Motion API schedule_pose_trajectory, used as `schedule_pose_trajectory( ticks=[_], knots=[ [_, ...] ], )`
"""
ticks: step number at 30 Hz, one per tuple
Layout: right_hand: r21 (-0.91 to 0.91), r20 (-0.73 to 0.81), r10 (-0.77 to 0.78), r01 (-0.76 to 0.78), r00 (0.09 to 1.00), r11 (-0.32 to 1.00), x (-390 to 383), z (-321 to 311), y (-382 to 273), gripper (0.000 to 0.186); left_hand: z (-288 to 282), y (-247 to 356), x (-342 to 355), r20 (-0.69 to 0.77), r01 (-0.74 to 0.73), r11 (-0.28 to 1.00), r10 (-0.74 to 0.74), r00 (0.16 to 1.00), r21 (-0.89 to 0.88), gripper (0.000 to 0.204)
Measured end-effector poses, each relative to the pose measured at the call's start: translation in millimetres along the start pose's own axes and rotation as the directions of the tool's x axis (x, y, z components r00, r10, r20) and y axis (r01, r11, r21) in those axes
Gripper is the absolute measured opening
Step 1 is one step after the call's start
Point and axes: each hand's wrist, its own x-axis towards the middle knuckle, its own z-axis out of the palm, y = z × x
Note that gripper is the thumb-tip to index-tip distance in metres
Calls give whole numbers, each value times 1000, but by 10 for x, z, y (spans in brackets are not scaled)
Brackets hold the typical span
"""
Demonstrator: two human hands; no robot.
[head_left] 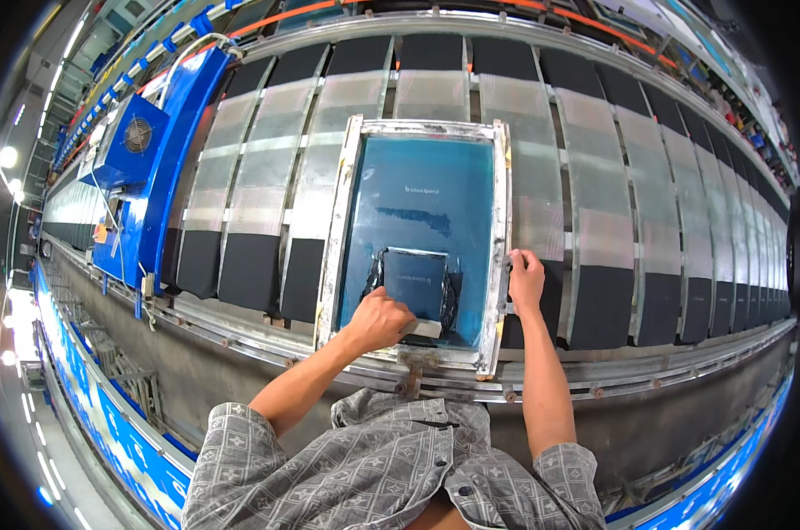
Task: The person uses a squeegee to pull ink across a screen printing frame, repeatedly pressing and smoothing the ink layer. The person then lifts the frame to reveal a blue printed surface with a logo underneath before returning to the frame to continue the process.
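Observation:
A screen-printing frame [501, 177] with pale metal sides and blue-green mesh [417, 168] lies over the row of flat pallets in the middle. My left hand [380, 316] grips a pale squeegee [424, 328] low on the mesh, beside a dark square patch [413, 278] streaked with black ink [451, 300]. At the frame's right side, my right hand [525, 278] has its fingers closed on the metal edge near a small fitting. The squeegee's far end is partly hidden by my left hand.
Several sloping pallets [594, 159], with black fabric at their ends, run left and right along a metal rail [568, 389]. A blue machine [135, 221] with a fan stands over them at the left. Blue-patterned panels [55, 318] flank the lower edges.

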Motion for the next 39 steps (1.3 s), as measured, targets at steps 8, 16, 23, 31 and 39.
schedule_pose_trajectory(
  ticks=[8, 16, 23, 31, 39],
  knots=[
    [-31, -12, -43, 42, 999, 999, -29, -24, -132, 28, -372, -585, 690, -63, 115, 993, -113, 992, 33, 14],
    [-4, -42, -49, 49, 998, 999, -128, -131, -298, 28, 407, 75, -385, -344, 74, 961, 23, 939, 267, 51],
    [-88, -23, -192, 190, 981, 978, 31, -699, -615, 26, 224, 537, -299, -587, -9, 931, -222, 779, -364, 49],
    [-173, -117, -472, 450, 874, 876, -369, -1400, -1247, 26, 285, 257, -261, -471, 395, 510, -860, 198, -764, 56],
    [25, -173, -328, 337, 929, 941, -427, -1553, -620, 27, 493, -70, -124, 195, 201, -113, -870, 453, -973, 40]
  ],
)
